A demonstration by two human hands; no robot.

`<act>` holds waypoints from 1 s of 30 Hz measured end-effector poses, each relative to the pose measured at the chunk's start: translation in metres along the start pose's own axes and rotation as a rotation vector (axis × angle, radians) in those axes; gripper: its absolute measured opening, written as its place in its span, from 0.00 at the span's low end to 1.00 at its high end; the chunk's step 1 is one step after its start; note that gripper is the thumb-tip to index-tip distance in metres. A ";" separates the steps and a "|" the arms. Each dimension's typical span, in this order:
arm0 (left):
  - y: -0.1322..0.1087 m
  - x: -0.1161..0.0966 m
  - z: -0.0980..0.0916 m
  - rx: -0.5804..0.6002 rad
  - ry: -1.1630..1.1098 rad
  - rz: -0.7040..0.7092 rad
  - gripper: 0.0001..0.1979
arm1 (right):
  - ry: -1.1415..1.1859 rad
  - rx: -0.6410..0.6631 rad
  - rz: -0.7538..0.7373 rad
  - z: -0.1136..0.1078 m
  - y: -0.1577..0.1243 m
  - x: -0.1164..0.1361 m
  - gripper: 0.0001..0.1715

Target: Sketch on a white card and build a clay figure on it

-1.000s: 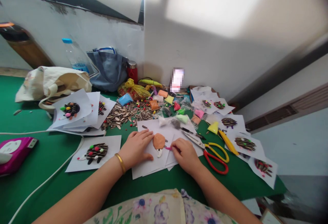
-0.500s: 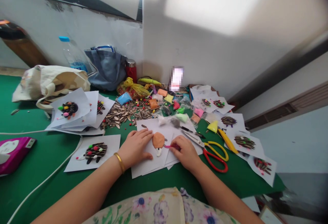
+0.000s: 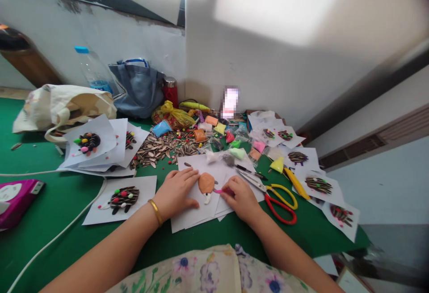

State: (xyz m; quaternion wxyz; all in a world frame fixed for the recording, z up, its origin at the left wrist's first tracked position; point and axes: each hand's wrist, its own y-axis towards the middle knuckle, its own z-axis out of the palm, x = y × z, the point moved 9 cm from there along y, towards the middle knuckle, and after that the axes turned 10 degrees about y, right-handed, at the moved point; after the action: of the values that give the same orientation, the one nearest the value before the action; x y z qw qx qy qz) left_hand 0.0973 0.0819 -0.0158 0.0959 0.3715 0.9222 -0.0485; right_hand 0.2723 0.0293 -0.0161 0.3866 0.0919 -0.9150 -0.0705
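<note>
My left hand (image 3: 179,192) lies flat on a sheet of white paper (image 3: 187,221), fingers stretched out and thumb apart. Beside its fingertips is a flattened orange clay shape (image 3: 206,182) with a white clay snout (image 3: 207,199) and a dark dot. My right hand (image 3: 241,196) is closed in a pinch around a thin pink tool (image 3: 219,191), whose tip touches or nearly touches the orange clay's right edge. Most of the tool is hidden in the fingers. One sunflower seed (image 3: 216,183) is at the clay's right side, and another seed (image 3: 187,164) lies near the paper's top edge.
Red-and-yellow-handled scissors (image 3: 281,203) and a black pen (image 3: 250,171) lie right of my right hand. Beyond are a sunflower seed pile (image 3: 157,147) and bagged clay (image 3: 200,135). Finished hedgehog pictures (image 3: 124,199) flank both sides. A white cable (image 3: 56,232) crosses the green table at left.
The whole view has shifted very slightly. Both hands, the pink tool and the clay shape keep nearly the same places.
</note>
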 end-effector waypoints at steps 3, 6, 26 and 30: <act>0.000 0.000 -0.001 0.005 -0.007 -0.006 0.41 | 0.050 -0.023 0.022 -0.003 -0.001 -0.002 0.02; 0.000 0.000 -0.001 0.010 -0.006 -0.006 0.40 | 0.059 -0.029 0.024 -0.003 0.000 -0.004 0.02; -0.001 0.000 0.000 0.015 0.017 -0.005 0.42 | 0.106 -0.089 0.043 -0.008 0.000 -0.004 0.09; -0.001 0.000 -0.001 0.009 0.016 -0.003 0.41 | -0.090 -0.108 -0.058 -0.011 -0.005 0.008 0.12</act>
State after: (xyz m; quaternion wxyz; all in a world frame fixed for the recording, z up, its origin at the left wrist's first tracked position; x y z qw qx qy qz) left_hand 0.0968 0.0815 -0.0150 0.0867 0.3709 0.9233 -0.0499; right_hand 0.2755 0.0216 -0.0037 0.3473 0.0941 -0.9232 -0.1348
